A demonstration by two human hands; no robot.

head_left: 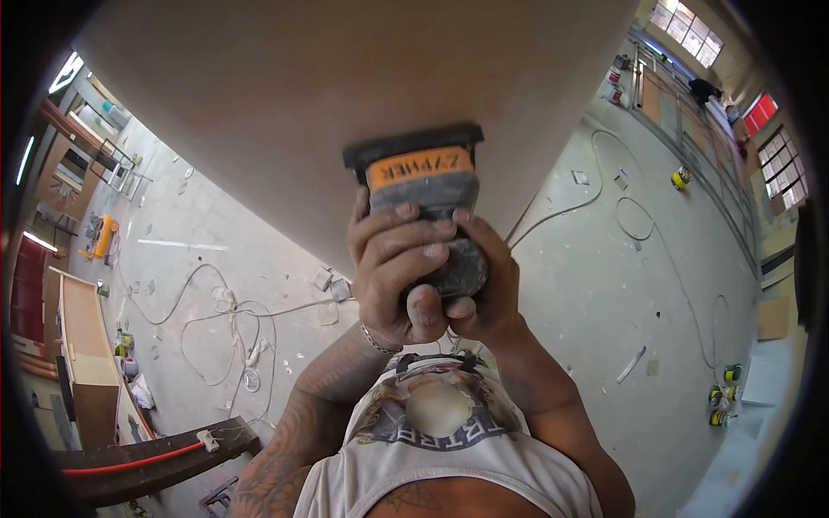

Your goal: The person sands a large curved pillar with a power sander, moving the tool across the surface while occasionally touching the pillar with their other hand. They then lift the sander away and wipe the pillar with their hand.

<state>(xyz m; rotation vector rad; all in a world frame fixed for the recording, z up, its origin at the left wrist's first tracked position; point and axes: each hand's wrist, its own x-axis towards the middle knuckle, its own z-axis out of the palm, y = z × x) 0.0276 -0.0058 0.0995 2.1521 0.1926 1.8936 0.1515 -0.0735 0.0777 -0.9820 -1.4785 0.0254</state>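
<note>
An orange and black power sander (423, 186) marked ZYPHER is held up in front of my chest. Its black pad edge lies against or very near the large pale board (345, 78) that fills the upper view; exact contact cannot be made out. My left hand (401, 268), on the view's left with a bracelet at the wrist, has its dusty fingers wrapped round the sander's body. From the other side, my right hand (490, 276) grips the same body, its thumb and fingers closed on it.
Cables (233, 306) loop over the dusty floor on both sides. At lower left is a dark beam (164, 470) with a red cable and power strip (208, 441). Cans (681, 178) stand at right. A wooden cabinet (91, 345) is at left.
</note>
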